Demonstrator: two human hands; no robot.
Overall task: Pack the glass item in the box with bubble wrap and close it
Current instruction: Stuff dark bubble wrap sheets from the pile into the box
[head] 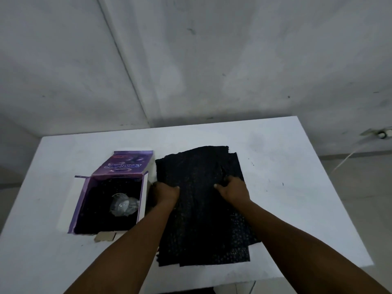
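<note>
Both hands (165, 193) (233, 190) gripping black bubble wrap (201, 225), glass item (123, 206) inside open box (84, 200)

White bench (275, 158) carries open purple box (80, 209) at left, black bubble wrap (201, 230) beside it, cardboard scrap (105, 237) at box's near edge.

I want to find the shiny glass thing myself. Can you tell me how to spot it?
Look at the white table, on its left part, where a purple box stands open. Inside, on dark bubble wrap lining, lies the glass item. It is the only clear, shiny thing; everything around it is black or purple.
</note>
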